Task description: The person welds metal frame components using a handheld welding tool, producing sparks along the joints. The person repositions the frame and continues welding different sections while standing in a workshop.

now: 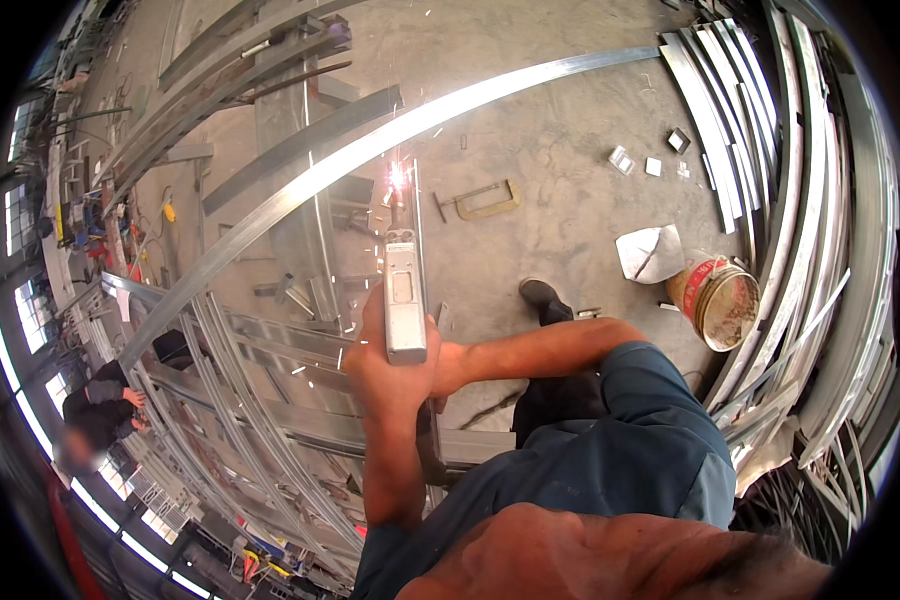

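- While sparks fly at its tip, the grey welding gun point(405, 300) sits upright in both hands, nozzle against the long curved steel strip point(370, 150), glow right at the contact point.
- Left hand point(380, 365): fingers wrapped tight around the gun's lower body, pressed together on the grip.
- Right hand point(440, 365): closed against the gun from the other side, touching the left hand; individual fingers mostly hidden behind the gun, so can't tell exactly how they lie.
- Right forearm runs from the blue sleeve point(640, 420) toward the gun.
- Curved steel strip spans from lower left of the gun up to the upper right, over a welded frame of bent rails point(260, 400) below the gun.
- Yellowish C-clamp point(480, 200) lies on the concrete floor point(560, 130), just right of the gun tip.
- Bucket point(720, 300) stands well right of the gun, a grey scoop-like sheet point(650, 252) just beside it.
- Stack of curved steel profiles point(770, 150) far right of the gun.
- Another person in dark clothes point(105, 400) crouches well left of the gun, by the frame.
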